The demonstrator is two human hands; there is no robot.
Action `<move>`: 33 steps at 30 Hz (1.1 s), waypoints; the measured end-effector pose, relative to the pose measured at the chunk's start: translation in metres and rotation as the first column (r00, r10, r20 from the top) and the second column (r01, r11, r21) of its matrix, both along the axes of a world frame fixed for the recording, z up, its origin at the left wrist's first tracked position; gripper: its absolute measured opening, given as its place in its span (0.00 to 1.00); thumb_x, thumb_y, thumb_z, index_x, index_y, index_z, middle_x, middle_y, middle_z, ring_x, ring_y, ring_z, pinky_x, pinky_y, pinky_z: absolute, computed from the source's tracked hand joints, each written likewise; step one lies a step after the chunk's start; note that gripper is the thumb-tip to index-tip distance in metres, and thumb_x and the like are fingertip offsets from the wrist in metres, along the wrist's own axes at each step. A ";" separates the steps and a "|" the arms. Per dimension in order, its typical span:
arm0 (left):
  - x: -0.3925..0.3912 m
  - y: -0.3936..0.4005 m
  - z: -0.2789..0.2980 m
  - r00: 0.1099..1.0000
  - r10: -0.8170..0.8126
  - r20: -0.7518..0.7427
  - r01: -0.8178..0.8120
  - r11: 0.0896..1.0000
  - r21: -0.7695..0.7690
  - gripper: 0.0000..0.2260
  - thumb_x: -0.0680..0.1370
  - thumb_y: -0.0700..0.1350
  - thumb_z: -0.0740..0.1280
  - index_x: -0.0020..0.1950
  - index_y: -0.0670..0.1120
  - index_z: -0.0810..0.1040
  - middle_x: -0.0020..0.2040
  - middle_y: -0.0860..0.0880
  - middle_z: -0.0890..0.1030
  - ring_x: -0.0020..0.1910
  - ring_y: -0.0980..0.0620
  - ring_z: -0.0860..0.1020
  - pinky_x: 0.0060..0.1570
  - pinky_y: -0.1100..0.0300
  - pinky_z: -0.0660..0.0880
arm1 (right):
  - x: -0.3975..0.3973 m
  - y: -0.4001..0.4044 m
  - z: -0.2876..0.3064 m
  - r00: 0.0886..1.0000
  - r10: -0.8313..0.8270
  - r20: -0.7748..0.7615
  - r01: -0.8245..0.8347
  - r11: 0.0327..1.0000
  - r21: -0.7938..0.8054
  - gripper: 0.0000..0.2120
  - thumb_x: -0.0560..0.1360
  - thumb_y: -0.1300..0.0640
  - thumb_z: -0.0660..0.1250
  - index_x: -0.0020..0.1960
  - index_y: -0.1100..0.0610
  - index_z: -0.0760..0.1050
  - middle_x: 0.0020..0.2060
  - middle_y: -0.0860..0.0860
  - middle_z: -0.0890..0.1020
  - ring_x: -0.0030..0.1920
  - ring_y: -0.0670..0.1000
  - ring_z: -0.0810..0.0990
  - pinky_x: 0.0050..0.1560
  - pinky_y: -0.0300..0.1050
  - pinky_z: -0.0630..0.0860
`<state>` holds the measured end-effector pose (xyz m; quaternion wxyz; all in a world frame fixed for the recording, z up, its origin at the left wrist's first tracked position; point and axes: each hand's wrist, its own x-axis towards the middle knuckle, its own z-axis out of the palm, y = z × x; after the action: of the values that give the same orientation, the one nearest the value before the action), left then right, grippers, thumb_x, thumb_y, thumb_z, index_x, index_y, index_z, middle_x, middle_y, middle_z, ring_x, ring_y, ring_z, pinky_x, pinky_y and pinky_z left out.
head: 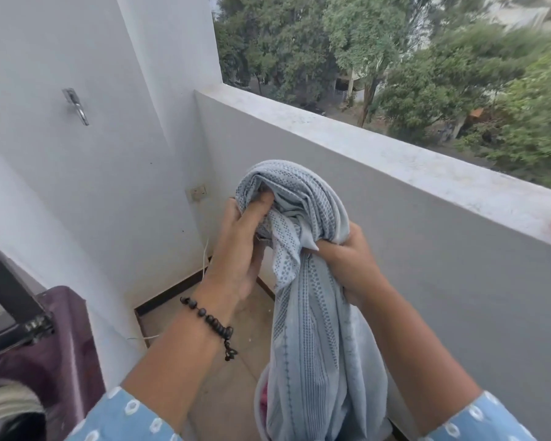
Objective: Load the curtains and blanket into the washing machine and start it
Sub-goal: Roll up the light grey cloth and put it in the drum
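A light blue-grey patterned curtain [309, 329] hangs bunched in the air in front of me, its lower end trailing down out of view. My left hand [242, 246], with a dark bead bracelet on the wrist, grips the bunched top of the cloth with fingers tucked into the folds. My right hand [347, 265] holds the cloth lower on its right side. The purple top-loading washing machine [54, 342] stands at the lower left with its dark lid [10, 297] raised; striped fabric [7, 402] shows inside the tub.
I stand on a narrow balcony. A grey parapet wall [411, 249] runs along the right, a white wall [93, 186] with a metal hook [77, 106] and a socket [198, 193] on the left. Tiled floor [226, 377] lies below. Something pink shows behind the curtain's lower end.
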<state>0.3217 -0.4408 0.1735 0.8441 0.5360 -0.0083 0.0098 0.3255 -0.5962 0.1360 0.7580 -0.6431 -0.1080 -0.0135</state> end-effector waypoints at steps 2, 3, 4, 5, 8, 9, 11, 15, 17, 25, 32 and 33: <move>-0.003 0.018 -0.006 0.987 -0.159 0.000 0.157 0.975 0.157 0.36 0.67 0.52 0.76 0.72 0.47 0.66 0.67 0.44 0.77 0.67 0.44 0.76 0.69 0.36 0.67 | 0.004 -0.006 0.004 1.000 -0.014 -0.007 0.014 0.998 -0.069 0.14 0.65 0.63 0.72 0.51 0.58 0.82 0.47 0.59 0.86 0.49 0.61 0.84 0.51 0.60 0.81; -0.006 0.026 -0.004 0.980 -0.199 0.011 0.190 0.946 0.262 0.41 0.65 0.53 0.77 0.74 0.53 0.61 0.69 0.48 0.75 0.68 0.48 0.75 0.70 0.39 0.66 | 0.008 -0.011 0.006 0.999 -0.030 0.019 0.033 0.986 -0.163 0.15 0.64 0.62 0.72 0.51 0.58 0.82 0.47 0.59 0.85 0.49 0.60 0.84 0.51 0.59 0.81; -0.008 0.033 0.001 0.978 -0.206 0.043 0.173 0.902 0.395 0.47 0.62 0.56 0.79 0.75 0.58 0.56 0.73 0.50 0.71 0.71 0.53 0.71 0.72 0.44 0.65 | 0.010 -0.016 0.010 0.997 -0.043 0.064 0.060 0.952 -0.301 0.15 0.63 0.59 0.72 0.50 0.58 0.81 0.46 0.59 0.85 0.47 0.57 0.84 0.49 0.58 0.80; -0.009 0.040 0.008 0.976 -0.194 0.098 0.111 0.832 0.544 0.52 0.60 0.59 0.80 0.75 0.63 0.50 0.76 0.52 0.65 0.74 0.58 0.65 0.73 0.49 0.61 | 0.013 -0.021 0.015 0.994 -0.036 0.108 0.081 0.890 -0.449 0.15 0.61 0.57 0.71 0.48 0.57 0.81 0.44 0.57 0.85 0.45 0.54 0.84 0.47 0.55 0.80; -0.011 0.046 0.032 0.928 -0.273 0.252 -0.125 0.408 0.904 0.60 0.59 0.65 0.78 0.75 0.66 0.36 0.81 0.55 0.48 0.79 0.60 0.47 0.76 0.44 0.48 | 0.015 -0.023 0.032 0.985 0.111 0.135 0.037 0.623 -0.781 0.09 0.64 0.59 0.73 0.44 0.54 0.80 0.38 0.51 0.84 0.41 0.51 0.83 0.41 0.50 0.78; -0.011 0.042 0.037 0.908 -0.352 0.228 -0.163 0.203 0.965 0.62 0.59 0.66 0.78 0.74 0.66 0.31 0.81 0.56 0.45 0.79 0.57 0.42 0.76 0.39 0.43 | 0.014 -0.019 0.039 0.976 0.182 0.123 0.008 0.530 -0.848 0.09 0.65 0.60 0.74 0.44 0.54 0.80 0.38 0.50 0.84 0.40 0.51 0.82 0.41 0.49 0.77; -0.012 0.027 0.037 0.872 -0.478 0.105 -0.190 -0.131 0.973 0.65 0.60 0.65 0.77 0.71 0.63 0.22 0.81 0.52 0.46 0.80 0.53 0.41 0.74 0.34 0.38 | 0.013 -0.006 0.052 0.951 0.293 0.100 -0.030 0.408 -0.913 0.15 0.65 0.61 0.73 0.51 0.53 0.80 0.38 0.47 0.83 0.39 0.48 0.81 0.40 0.48 0.77; -0.001 0.019 0.024 0.875 -0.470 0.114 -0.170 -0.080 0.982 0.65 0.63 0.59 0.80 0.71 0.66 0.23 0.66 0.50 0.77 0.60 0.47 0.78 0.61 0.52 0.72 | 0.014 0.007 0.071 0.939 0.330 0.100 -0.020 0.341 -0.940 0.33 0.66 0.60 0.74 0.68 0.48 0.67 0.50 0.43 0.76 0.46 0.48 0.76 0.46 0.44 0.73; 0.001 0.023 0.021 0.910 -0.389 0.146 -0.110 0.114 0.987 0.61 0.64 0.51 0.80 0.74 0.68 0.31 0.46 0.54 0.82 0.41 0.50 0.81 0.41 0.55 0.77 | 0.015 0.005 0.073 0.941 0.317 0.120 -0.020 0.406 -0.914 0.32 0.66 0.59 0.74 0.65 0.47 0.64 0.51 0.48 0.77 0.47 0.52 0.76 0.46 0.48 0.73; 0.012 0.044 0.012 0.953 -0.151 0.264 -0.031 0.815 0.578 0.41 0.64 0.27 0.76 0.72 0.53 0.68 0.50 0.49 0.85 0.47 0.48 0.84 0.46 0.53 0.82 | 0.011 -0.016 0.050 0.933 0.358 -0.016 -0.324 0.824 -0.465 0.50 0.63 0.47 0.77 0.77 0.40 0.51 0.68 0.45 0.71 0.66 0.44 0.76 0.68 0.47 0.72; 0.021 0.038 0.011 0.964 0.116 0.240 -0.137 0.988 0.071 0.31 0.63 0.31 0.74 0.66 0.39 0.75 0.52 0.45 0.84 0.53 0.45 0.82 0.51 0.52 0.81 | 0.006 0.000 0.018 0.967 0.246 -0.063 -0.251 0.887 -0.388 0.46 0.64 0.59 0.81 0.73 0.41 0.59 0.61 0.39 0.78 0.61 0.41 0.78 0.58 0.38 0.77; 0.022 0.040 0.012 0.962 0.108 0.252 -0.134 0.987 0.090 0.30 0.63 0.31 0.73 0.65 0.39 0.76 0.51 0.46 0.85 0.52 0.46 0.82 0.50 0.53 0.81 | 0.007 0.001 0.016 0.978 0.199 -0.060 -0.205 0.889 -0.409 0.42 0.65 0.62 0.81 0.71 0.43 0.64 0.59 0.43 0.80 0.58 0.42 0.80 0.55 0.39 0.79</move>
<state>0.3441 -0.4010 0.1859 0.8046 0.5743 -0.0806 0.1273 0.3324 -0.5954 0.1524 0.6032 -0.7739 -0.1684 0.0937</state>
